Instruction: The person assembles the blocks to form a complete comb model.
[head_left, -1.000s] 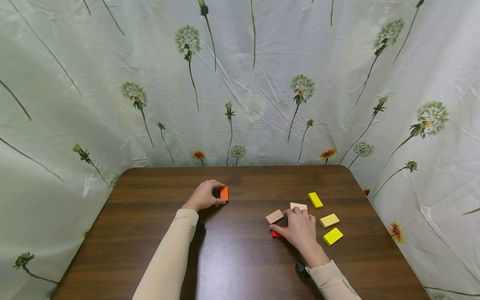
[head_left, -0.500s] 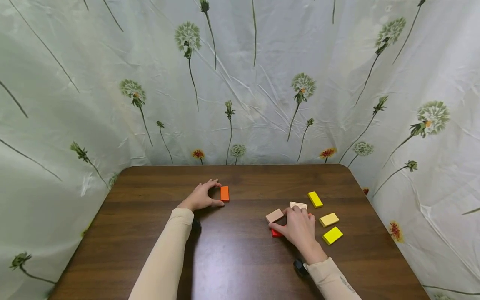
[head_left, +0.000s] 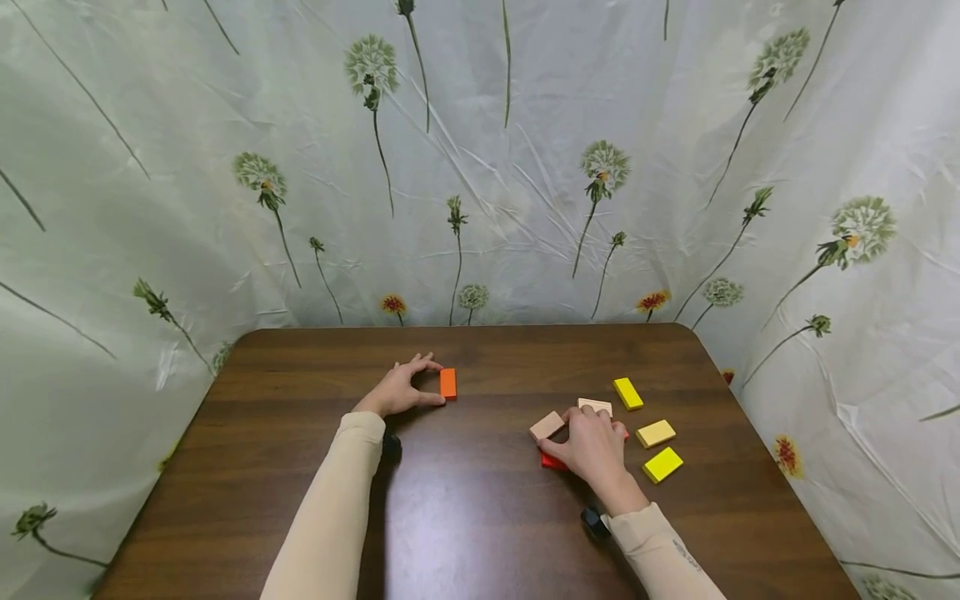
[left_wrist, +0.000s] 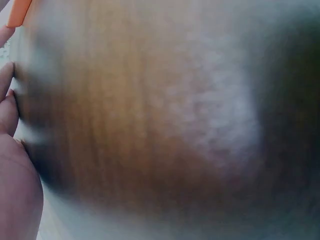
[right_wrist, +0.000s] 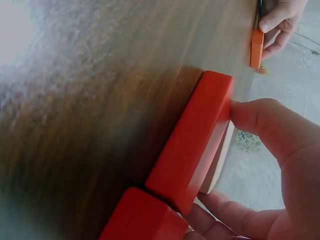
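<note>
On the wooden table (head_left: 465, 508), my left hand (head_left: 397, 390) lies beside an orange block (head_left: 447, 384). Its thumb and index fingertip reach the block's two near corners, with the other fingers loosely spread. My right hand (head_left: 596, 446) holds a red block (right_wrist: 192, 142); the thumb is at one end and curled fingertips at the other. A beige block (head_left: 547, 426) lies just behind the red one, between thumb and index finger. A second red block (right_wrist: 142, 215) sits against the first. A ridged beige block (head_left: 595, 407) is partly hidden behind the fingers.
Right of my right hand lie a yellow block (head_left: 627, 393), a pale yellow block (head_left: 656, 433) and another bright yellow block (head_left: 663, 465). A flower-printed curtain (head_left: 525, 167) hangs behind the table's far edge. The left wrist view is mostly blurred tabletop.
My left hand has eased slightly leftward from the orange block, its fingers spreading looser, while the block stays put. My right hand barely shifts. The head view has tilted slightly.
</note>
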